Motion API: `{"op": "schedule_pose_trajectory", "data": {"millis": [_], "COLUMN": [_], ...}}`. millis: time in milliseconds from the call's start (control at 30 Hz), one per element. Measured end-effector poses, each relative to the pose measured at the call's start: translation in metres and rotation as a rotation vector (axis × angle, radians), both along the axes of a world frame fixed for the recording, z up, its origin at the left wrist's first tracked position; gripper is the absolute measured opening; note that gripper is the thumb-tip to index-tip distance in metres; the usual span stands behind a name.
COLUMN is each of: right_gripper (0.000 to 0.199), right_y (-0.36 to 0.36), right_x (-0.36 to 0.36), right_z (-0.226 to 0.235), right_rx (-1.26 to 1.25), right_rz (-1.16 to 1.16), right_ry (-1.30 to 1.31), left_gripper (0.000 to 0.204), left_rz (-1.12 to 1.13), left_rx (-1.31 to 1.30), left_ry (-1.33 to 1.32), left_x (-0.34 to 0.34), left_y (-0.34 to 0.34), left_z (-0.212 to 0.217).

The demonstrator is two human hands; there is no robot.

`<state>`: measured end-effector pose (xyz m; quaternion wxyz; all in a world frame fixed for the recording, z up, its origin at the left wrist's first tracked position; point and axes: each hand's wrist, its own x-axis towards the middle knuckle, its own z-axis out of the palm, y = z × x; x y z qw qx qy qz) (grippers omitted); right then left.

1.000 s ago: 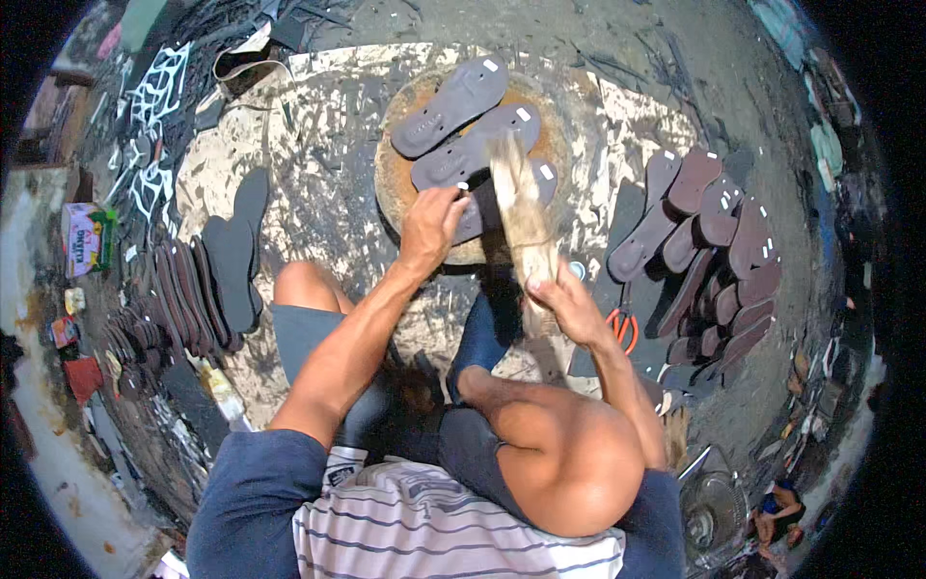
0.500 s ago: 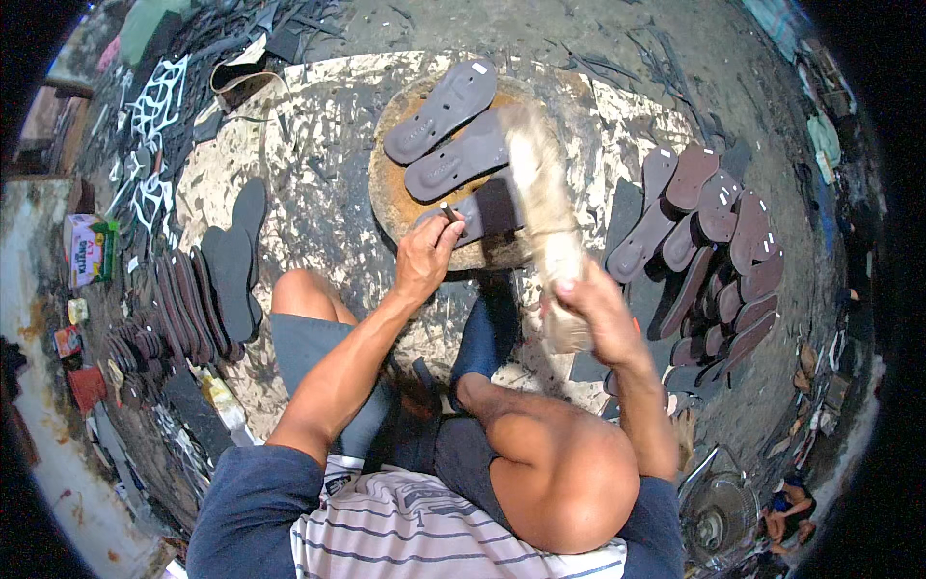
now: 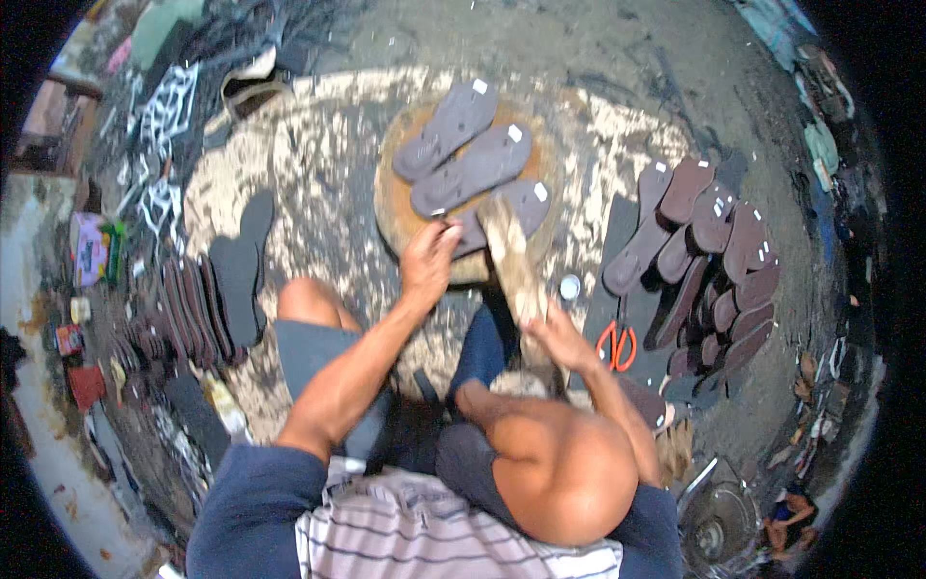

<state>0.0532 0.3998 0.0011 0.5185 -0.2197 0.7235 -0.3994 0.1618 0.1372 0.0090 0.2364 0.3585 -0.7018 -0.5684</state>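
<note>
My left hand [image 3: 427, 262] is closed round a short dark punch [image 3: 440, 213], held at the near sandal sole [image 3: 533, 206]. The punch's lower end is hidden by the fingers. A pale wooden club [image 3: 508, 246] is gripped in my right hand [image 3: 562, 338]. Its upper end is over the near sole, just right of my left hand; I cannot tell if it touches. Two more brown soles, a middle one [image 3: 477, 174] and a far one [image 3: 449, 130], lie side by side beyond it on a round wooden block [image 3: 394, 232].
A heap of brown soles [image 3: 719, 222] lies to the right, with orange-handled scissors [image 3: 617, 345] and a small round lid [image 3: 570, 287] nearer. Leftward are a row of soles [image 3: 183, 304], dark flat soles [image 3: 236, 280] and white straps [image 3: 169, 106]. A wire-guarded fan [image 3: 712, 531] stands lower right.
The club has come down and towards me, uncovering the near sole's far end. My right hand has shifted left and lower. My left hand stays by the near sole.
</note>
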Motion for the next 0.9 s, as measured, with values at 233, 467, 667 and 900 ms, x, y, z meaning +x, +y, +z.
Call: {"op": "schedule_pose_trajectory", "data": {"millis": [233,467,667,900], "right_gripper": [0.059,0.045,0.049,0.059], "right_y": [-0.052,-0.054,-0.056,-0.083], "right_x": [0.020,-0.001,-0.018,-0.016], "right_z": [0.045,0.052,0.033,0.043], "right_rx": [-0.224,-0.355,-0.427,-0.511], "right_rz": [-0.281,-0.513,-0.699,-0.743], "right_ry": [-0.013,0.288,0.299,0.093], "left_gripper": [0.025,0.055,0.075,0.082], "left_rz": [-0.570,-0.515,-0.558,-0.545], "left_rx": [-0.427,-0.956,-0.759,-0.772], "left_ry": [-0.070,-0.198,-0.126,-0.300], "left_x": [0.028,-0.006,-0.031,-0.061], "left_y": [0.011,-0.021,-0.063,-0.103], "left_z": [0.008,0.020,0.015,0.034]}}
